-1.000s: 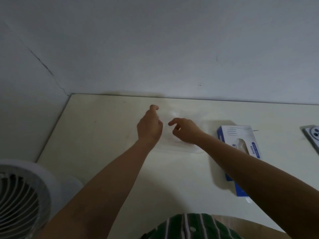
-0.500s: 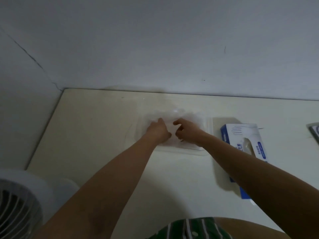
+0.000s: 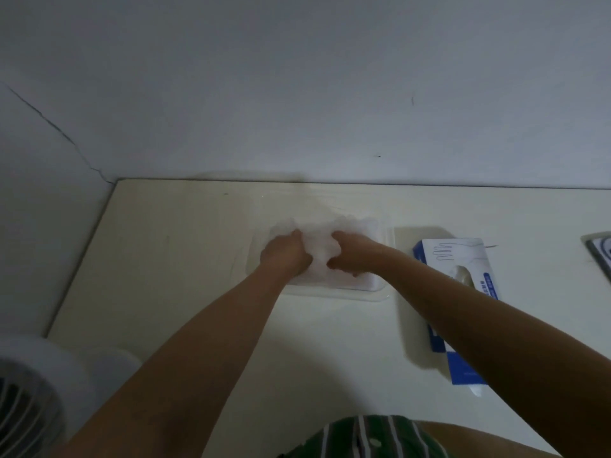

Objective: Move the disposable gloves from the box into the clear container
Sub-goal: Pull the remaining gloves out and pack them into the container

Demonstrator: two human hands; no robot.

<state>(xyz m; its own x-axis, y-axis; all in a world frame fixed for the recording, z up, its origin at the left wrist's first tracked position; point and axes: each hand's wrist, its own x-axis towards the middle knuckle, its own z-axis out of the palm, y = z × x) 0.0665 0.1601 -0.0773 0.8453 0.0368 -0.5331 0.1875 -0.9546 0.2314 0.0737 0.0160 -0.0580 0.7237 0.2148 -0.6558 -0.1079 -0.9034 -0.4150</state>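
Observation:
A clear shallow container lies on the cream table near the back wall. A wad of thin translucent disposable gloves fills it. My left hand is down in the container on the wad's left side, fingers curled into the gloves. My right hand is on the wad's right side, with fingers and thumb curled round the gloves. The blue and white glove box lies flat to the right of the container, partly hidden by my right forearm, with its oval opening facing up.
A white fan stands at the lower left, off the table's corner. A grey-framed flat object sits at the right edge. The wall runs along the table's back and left sides. My striped green clothing shows at the bottom.
Both hands have come down from above the table into the container and now dig into the glove wad. The view has tilted slightly.

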